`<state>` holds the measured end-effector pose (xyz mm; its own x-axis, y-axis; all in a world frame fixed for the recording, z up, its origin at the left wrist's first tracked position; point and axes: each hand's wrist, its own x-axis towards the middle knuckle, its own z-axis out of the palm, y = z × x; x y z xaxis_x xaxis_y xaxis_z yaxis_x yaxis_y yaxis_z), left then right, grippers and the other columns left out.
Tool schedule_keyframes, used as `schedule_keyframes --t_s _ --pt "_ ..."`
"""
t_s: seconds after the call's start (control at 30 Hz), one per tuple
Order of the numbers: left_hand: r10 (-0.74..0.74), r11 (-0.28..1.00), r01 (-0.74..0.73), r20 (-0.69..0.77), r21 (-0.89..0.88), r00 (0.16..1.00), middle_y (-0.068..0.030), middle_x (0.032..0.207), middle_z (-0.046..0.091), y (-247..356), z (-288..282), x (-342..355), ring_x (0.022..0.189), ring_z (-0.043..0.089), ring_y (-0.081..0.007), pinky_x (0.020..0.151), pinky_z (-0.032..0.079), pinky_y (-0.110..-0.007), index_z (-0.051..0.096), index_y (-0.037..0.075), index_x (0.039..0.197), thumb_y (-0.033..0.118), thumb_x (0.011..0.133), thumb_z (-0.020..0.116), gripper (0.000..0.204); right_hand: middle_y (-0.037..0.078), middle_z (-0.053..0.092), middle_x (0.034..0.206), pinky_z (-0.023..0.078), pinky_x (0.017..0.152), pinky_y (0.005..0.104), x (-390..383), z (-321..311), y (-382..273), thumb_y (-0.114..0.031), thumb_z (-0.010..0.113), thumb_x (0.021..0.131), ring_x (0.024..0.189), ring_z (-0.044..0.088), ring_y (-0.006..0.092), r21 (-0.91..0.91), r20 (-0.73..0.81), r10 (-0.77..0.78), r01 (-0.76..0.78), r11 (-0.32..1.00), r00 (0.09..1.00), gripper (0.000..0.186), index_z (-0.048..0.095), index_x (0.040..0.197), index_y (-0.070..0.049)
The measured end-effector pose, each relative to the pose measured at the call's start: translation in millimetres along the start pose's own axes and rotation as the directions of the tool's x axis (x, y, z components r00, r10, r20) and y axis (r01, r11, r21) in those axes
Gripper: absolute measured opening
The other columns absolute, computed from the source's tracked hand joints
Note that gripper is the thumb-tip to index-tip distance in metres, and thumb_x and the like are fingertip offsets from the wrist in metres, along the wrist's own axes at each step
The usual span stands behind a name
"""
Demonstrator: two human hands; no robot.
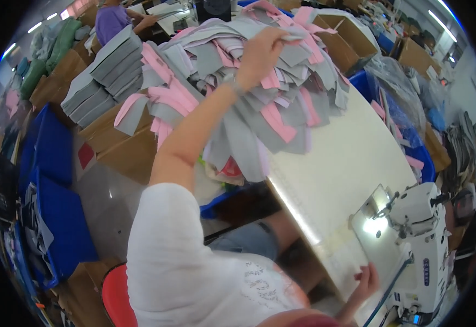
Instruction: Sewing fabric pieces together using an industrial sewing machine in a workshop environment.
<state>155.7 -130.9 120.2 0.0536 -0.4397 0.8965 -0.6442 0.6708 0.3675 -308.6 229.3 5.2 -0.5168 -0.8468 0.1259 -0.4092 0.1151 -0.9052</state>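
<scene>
Two hands are well apart. The left hand (pixel 262 60) has its fingers bent narrow at the upper part of a heap of gray and pink fabric strips (pixel 295 111); whether they pinch one, I cannot tell. Below and to the right, the right hand (pixel 364 283) has fingers loosely parted, holding nothing, near the white sewing machine (pixel 426 245). In my judgement, much work is left: the heap is large, and I see no strip on the machine's lit plate (pixel 378 204). Left of the left fingers, gray pieces (pixel 115 62) are stacked; whether finished, I cannot say. Between both hands, the tabletop (pixel 336 163) offers open room, but strips overhang its edge on the person's side.
</scene>
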Motion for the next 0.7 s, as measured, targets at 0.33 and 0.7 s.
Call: schedule_keyframes --t_s 0.33,0.7 --pt "0.448 0.597 0.520 0.791 -0.611 0.416 -0.0074 0.108 0.066 176.1 34.4 -203.1 0.101 0.061 -0.0234 0.100 0.039 -0.043 0.065 0.008 0.103 0.005 0.079 0.057 0.025 0.009 0.066 0.103 0.051 0.069 0.0271 81.4 152.2 -85.1 -0.021 0.064 0.088 0.081 0.063 0.0133 -0.056 0.528 -0.063 0.109 0.993 0.847 0.053 0.049 0.138 -0.008" --pt "0.446 0.849 0.259 0.888 -0.460 0.112 -0.0051 0.077 0.062 141.2 -54.2 -165.5 0.083 0.061 -0.0227 0.103 0.035 -0.052 0.064 0.012 0.083 0.010 0.073 0.056 0.013 0.009 0.058 0.128 0.045 0.097 0.0398 107.3 182.1 -69.8 -0.027 0.065 0.083 0.116 0.055 0.0303 -0.191 0.683 -0.454 0.740 0.645 0.573 0.039 0.062 0.121 -0.016"
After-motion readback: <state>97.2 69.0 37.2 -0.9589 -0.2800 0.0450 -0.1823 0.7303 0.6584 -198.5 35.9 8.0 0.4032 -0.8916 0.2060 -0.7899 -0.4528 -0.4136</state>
